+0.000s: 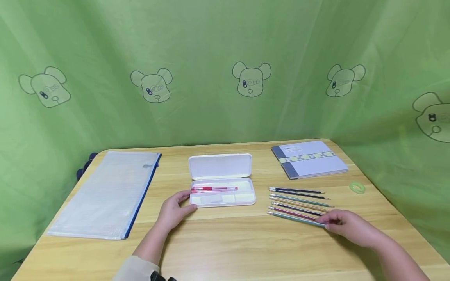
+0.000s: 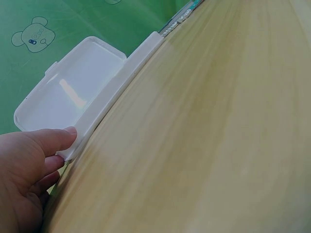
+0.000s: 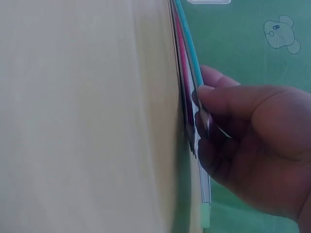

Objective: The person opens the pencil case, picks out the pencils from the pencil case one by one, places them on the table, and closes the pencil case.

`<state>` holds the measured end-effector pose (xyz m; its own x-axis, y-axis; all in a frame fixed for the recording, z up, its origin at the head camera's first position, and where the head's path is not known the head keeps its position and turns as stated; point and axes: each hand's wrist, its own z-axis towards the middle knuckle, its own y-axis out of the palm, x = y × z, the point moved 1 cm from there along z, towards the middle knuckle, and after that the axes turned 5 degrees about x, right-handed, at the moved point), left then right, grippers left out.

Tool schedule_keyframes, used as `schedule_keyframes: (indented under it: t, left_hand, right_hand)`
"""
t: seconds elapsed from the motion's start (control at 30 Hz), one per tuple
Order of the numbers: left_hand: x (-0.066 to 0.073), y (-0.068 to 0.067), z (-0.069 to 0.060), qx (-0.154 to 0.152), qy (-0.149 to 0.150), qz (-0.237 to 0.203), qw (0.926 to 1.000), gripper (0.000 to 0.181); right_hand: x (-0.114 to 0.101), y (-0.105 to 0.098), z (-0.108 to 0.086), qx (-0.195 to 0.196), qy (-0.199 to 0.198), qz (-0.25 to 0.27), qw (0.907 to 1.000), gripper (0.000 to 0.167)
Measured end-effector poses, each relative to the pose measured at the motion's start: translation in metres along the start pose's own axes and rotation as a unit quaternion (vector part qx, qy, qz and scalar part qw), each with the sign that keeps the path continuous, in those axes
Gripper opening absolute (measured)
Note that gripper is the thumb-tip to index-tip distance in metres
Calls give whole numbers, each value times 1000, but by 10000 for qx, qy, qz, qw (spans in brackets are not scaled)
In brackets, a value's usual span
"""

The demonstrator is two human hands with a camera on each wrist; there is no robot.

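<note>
A white pencil case [image 1: 220, 167] lies with its lid raised in the middle of the table. Inside it are a red pen [image 1: 212, 189] and pale, flat pieces that look like erasers [image 1: 212, 198]. My left hand [image 1: 174, 210] holds the case's left end, the thumb [image 2: 63, 138] at its front corner. To the right, several pencils [image 1: 299, 196] lie side by side, tips pointing right. With thumb and fingers, my right hand [image 1: 349, 226] pinches the nearest one, a teal pencil [image 3: 189, 41], near its tip. In the right wrist view, a red pencil [image 3: 182, 51] runs close beside it.
A clear zip pouch [image 1: 105, 195] with a blue edge lies at the left. A notebook [image 1: 313, 164] with a patterned band is at the back right, and a green ring [image 1: 357, 187] sits near the right edge. Green curtain [image 1: 204, 109] hangs behind the table.
</note>
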<state>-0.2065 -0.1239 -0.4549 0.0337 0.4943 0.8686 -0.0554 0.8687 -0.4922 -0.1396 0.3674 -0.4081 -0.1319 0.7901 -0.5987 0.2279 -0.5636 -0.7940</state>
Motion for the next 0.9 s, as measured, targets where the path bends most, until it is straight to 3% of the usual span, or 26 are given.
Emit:
schedule_keyframes:
  t: [0.47,0.9]
  left_hand:
    - [0,0,1,-7,-43,-47,10000,52]
    - [-2,1,1,-26,-49,-75,10000,51]
  right_hand:
    - [-1,2,3,198,340,-509,9979,15]
    - [1,3,2,335,247,-532,9977,18]
